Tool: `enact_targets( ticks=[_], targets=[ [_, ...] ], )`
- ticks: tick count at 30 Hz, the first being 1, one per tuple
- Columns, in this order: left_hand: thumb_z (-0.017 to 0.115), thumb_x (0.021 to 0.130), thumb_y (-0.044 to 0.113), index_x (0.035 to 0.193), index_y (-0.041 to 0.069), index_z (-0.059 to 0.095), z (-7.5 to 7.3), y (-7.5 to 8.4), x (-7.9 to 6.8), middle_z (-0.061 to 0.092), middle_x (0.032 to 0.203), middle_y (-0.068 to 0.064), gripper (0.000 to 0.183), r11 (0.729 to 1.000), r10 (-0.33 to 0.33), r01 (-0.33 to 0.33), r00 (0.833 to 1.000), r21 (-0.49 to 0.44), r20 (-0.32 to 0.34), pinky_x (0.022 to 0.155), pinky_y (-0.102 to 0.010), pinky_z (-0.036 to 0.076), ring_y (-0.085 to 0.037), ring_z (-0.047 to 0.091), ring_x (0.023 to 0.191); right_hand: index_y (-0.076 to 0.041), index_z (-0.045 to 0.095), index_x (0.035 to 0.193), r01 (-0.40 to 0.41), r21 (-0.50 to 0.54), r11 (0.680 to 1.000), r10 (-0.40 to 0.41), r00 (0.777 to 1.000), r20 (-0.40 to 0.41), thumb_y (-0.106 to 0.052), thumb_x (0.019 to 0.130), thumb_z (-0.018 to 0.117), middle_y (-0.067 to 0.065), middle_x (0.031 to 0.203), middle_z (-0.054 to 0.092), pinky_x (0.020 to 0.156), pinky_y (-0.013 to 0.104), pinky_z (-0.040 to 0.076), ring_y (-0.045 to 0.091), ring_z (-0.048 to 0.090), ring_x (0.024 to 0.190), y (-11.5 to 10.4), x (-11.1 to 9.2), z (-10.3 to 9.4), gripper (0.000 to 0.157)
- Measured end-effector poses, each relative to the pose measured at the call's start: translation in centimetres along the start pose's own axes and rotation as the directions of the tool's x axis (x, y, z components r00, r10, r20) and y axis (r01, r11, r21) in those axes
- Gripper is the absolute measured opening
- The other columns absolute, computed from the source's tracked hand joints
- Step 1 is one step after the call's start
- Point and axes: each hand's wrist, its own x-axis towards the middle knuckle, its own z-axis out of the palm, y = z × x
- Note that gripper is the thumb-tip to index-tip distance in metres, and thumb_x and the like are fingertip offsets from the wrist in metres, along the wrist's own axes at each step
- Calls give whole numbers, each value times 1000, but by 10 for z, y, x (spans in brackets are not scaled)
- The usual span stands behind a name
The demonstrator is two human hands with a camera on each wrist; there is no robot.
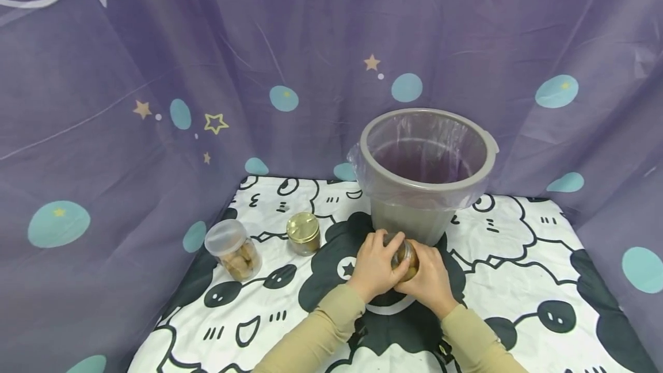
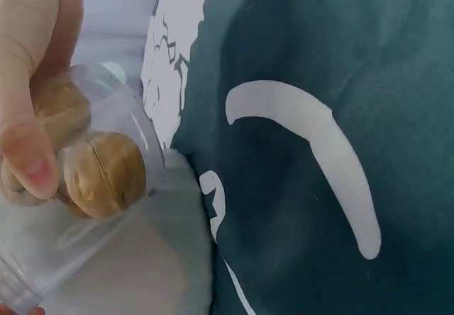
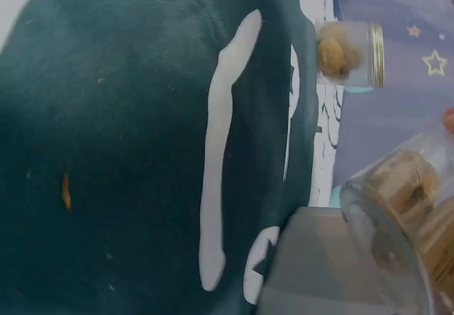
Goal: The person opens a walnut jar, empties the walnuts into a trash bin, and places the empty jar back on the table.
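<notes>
A clear jar (image 1: 409, 270) of walnuts is held between both hands in front of the grey bin. My left hand (image 1: 374, 265) grips it from the left, and my right hand (image 1: 429, 277) holds its right side. In the left wrist view, walnuts (image 2: 106, 174) show through the wall, with the left thumb lying across the jar. The jar (image 3: 386, 244) is tilted, its base raised off the cloth, in the right wrist view. The right hand's fingers are mostly hidden there. I cannot tell whether the jar has a lid on.
The grey bin (image 1: 409, 220) with a clear plastic liner stands behind the hands. To the left are a gold-lidded jar (image 1: 303, 233) of round brown things and a larger jar (image 1: 238, 255) with a translucent lid and tan pieces. A patterned cloth (image 1: 290, 327) covers the table; a purple curtain (image 1: 311, 27) hangs behind.
</notes>
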Motion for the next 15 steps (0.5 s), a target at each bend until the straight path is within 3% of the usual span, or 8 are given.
enact_targets(
  ticks=[2,4,6,8,12,15],
  targets=[
    [57,84,47,121,21,57,1,2,1,56,104,-11,45,1000,-25,25,1000,14,-10,71,-32,52,-21,54,85,-6,57,116,14,-6,1000,-14,1000,-20,-30,45,86,13,103,65,81,43,47,30,57,92,2,0,3,80],
    [55,86,49,123,21,56,0,2,0,56,105,-11,46,1000,-21,21,1000,12,22,71,-32,52,-21,54,85,-7,56,117,16,-9,1000,-17,1000,-7,-31,46,85,12,104,65,80,43,47,30,58,92,4,-2,4,81],
    [51,88,51,127,20,53,-4,1,0,55,108,-13,50,1000,-1,2,996,-10,89,74,-33,52,-21,54,89,-8,55,118,12,-11,1000,-12,1000,17,-32,47,85,11,104,65,77,42,49,29,57,92,5,-3,2,81],
    [49,90,53,134,20,46,-10,-1,1,52,116,-15,56,998,38,-28,982,-57,183,81,-35,51,-23,53,99,-9,54,119,5,-11,1000,-5,999,43,-33,48,86,10,105,64,73,42,50,28,56,92,5,-4,-1,82],
    [55,86,54,144,22,33,-22,-11,6,35,140,-16,70,975,185,-128,919,-181,349,100,-40,43,-28,38,127,-8,53,122,23,-25,999,-20,995,100,-35,48,87,11,109,62,71,43,52,28,54,97,6,-3,-9,86],
    [66,77,57,145,26,31,-27,-20,7,19,151,-13,83,939,318,-224,857,-262,406,108,-40,36,-29,24,137,-6,53,123,35,-32,999,-30,989,144,-37,47,89,12,114,61,77,47,53,29,54,103,6,-4,-13,90]
  ],
)
